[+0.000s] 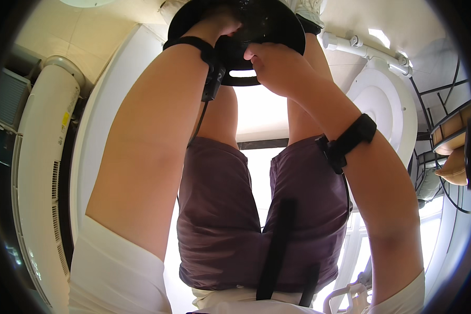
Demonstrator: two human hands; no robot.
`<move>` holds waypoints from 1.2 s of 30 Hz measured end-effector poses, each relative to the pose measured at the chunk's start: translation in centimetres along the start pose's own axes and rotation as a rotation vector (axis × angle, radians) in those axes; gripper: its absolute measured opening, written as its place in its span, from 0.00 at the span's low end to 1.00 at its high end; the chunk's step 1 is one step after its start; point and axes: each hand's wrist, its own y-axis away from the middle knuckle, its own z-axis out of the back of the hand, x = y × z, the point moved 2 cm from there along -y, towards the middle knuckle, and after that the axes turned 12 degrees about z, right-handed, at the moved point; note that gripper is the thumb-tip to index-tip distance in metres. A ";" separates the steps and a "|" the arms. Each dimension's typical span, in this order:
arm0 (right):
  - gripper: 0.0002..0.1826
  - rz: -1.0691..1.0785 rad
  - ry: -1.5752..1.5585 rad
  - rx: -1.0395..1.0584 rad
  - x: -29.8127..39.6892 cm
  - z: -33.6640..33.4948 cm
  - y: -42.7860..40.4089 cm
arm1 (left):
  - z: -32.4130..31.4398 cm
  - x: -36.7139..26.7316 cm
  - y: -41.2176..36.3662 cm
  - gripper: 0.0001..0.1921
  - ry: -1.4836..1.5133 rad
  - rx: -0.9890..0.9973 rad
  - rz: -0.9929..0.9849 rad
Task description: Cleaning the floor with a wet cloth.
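Note:
A black round object point(274, 23), with an oblong slot near its lower rim, lies in front of my shins at the top of the view. I cannot tell whether it is a basin or a plate. Over its right side, my right hand point(269, 64) is curled, its fingers apparently gripping a dark part. My left hand point(223, 25) reaches across the left side and is largely in shadow; its grip is unclear. A black strap with a small device point(212, 74) sits on my left forearm. Another black strap point(355, 137) is around my right forearm.
An upright white air conditioner point(43, 157) stands at left beside a white panel point(102, 102). On the right are a white oval seat point(380, 102), a white pipe point(361, 49) and a black wire rack point(443, 90) with brown items. A shoe point(310, 17) shows beyond the round object.

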 end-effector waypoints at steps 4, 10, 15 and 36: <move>0.13 -0.021 0.000 -0.032 0.9 1.0 -0.5 | 0.2 1.4 -0.5 0.19 0.071 -0.550 -0.098; 0.12 -0.055 0.029 -0.146 0.5 1.0 -2.3 | 0.6 0.9 -0.4 0.19 -0.035 -0.428 0.011; 0.12 -0.269 -0.092 -0.260 -0.8 -0.5 -3.4 | -2.2 0.1 3.5 0.13 0.621 -0.179 0.038; 0.12 -0.417 -0.352 -0.379 -5.8 -3.5 -8.3 | -2.5 3.2 4.2 0.06 0.833 -0.170 -0.083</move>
